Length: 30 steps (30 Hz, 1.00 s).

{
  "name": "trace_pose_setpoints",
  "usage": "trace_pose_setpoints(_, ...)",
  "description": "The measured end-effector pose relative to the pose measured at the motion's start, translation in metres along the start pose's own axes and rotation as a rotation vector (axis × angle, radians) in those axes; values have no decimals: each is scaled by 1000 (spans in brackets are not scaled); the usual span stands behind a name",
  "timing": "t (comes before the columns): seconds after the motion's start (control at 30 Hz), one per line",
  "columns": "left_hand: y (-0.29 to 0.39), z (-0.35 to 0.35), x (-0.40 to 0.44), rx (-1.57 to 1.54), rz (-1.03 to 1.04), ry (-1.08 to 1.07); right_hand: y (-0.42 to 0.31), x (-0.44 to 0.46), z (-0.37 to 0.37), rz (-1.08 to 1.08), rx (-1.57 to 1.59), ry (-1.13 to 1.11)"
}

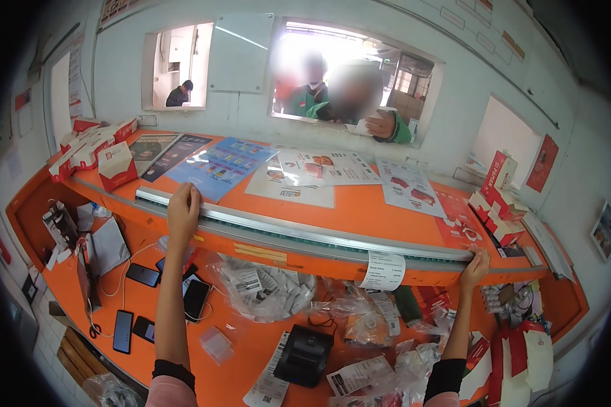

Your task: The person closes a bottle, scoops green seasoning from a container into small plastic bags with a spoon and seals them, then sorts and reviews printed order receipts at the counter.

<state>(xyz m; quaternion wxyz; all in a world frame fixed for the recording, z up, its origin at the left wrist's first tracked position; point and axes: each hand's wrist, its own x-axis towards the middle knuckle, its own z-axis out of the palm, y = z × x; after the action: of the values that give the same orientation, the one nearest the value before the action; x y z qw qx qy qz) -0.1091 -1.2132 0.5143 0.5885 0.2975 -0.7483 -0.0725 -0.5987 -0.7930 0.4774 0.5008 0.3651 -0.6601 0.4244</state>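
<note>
A long silver metal ticket rail (305,234) lies along the front edge of the orange upper shelf (414,216). Near its left end, my left hand (183,207) is closed around it. My right hand (475,266) grips the same rail at its right end, the fingers partly hidden. A printed white receipt (385,271) hangs from the rail, left of my right hand. Behind the rail, laminated menu sheets (232,163) lie spread over the shelf.
Red and white food boxes (117,167) stand at both shelf ends. On the lower counter are several phones (123,331), a black receipt printer (304,354) and plastic bags (268,288). Beyond the window, a person's hand (381,125) rests near the sill (359,136).
</note>
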Motion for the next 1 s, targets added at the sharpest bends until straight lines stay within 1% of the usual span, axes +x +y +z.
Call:
trace_pose_setpoints(0.13,2,-2,0,74,34,-20,-7,2,-1,26,9,2)
trace_pose_setpoints(0.2,3,-4,0,128,156,-63,-6,2,0,11,14,7)
trace_pose_setpoints(0.33,1,-4,0,125,154,-90,-3,1,2,-13,10,37)
trace_pose_setpoints(0.5,-4,1,-3,68,131,-6,1,0,3,-16,25,37)
trace_pose_setpoints(0.63,-6,1,-4,62,119,-17,3,0,4,-21,47,49)
trace_pose_setpoints(0.73,-5,2,-5,47,147,0,1,0,4,-19,83,43)
trace_pose_setpoints(0.9,-5,4,-5,17,114,-11,6,-1,4,18,107,-21)
trace_pose_setpoints(0.97,-7,3,-6,22,138,-5,4,-1,4,31,122,-1)
trace_pose_setpoints(1.0,-6,3,-7,29,113,-14,7,-2,4,31,123,0)
